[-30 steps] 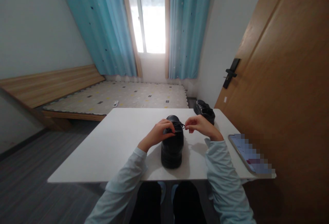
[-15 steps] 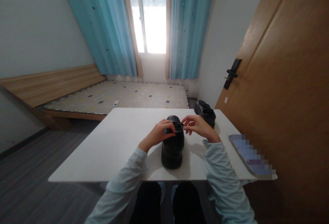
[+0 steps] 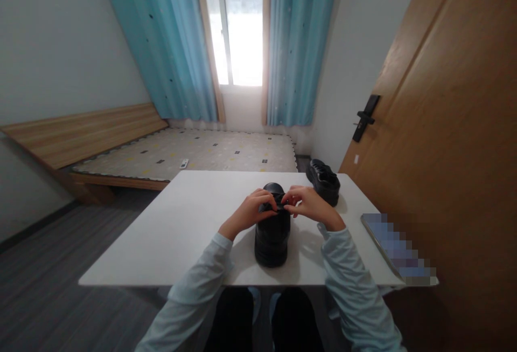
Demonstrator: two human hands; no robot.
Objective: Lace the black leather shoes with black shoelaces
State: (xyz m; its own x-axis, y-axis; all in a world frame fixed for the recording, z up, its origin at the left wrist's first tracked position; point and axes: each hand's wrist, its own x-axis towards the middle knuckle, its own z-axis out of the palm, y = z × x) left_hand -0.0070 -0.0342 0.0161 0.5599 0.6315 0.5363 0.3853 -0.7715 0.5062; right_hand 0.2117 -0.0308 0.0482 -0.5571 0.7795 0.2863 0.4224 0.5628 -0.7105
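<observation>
Black shoe (image 3: 272, 233) stands on the white counter (image 3: 189, 222), heel toward the person and toe pointing away, so its long axis runs straight forward. Over its laces (image 3: 278, 205), the left hand (image 3: 252, 212) and the right hand (image 3: 309, 204) meet, both with fingers pinched closed on the lace ends, about equally near. Behind the shoe, to its right, stands a second shoe (image 3: 323, 180); a phone (image 3: 398, 249) lies at the right edge.
</observation>
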